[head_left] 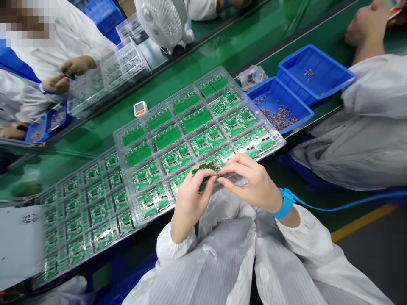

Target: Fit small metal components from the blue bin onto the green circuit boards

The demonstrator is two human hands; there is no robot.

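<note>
As the left hand (193, 202) and right hand (251, 182) close their grips on a green circuit board (203, 171) (a blue antistatic wrist strap (285, 202) on the right), a clear tray (277, 143) of boards sits just beyond.

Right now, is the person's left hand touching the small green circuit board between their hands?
Touching. The head view shows the left hand with its fingers closed on the green circuit board.

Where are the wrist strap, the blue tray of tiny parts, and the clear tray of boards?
wrist strap (285, 202): head view, its band.
blue tray (263, 117): head view, its wall.
clear tray (165, 99): head view, its rim.
</note>
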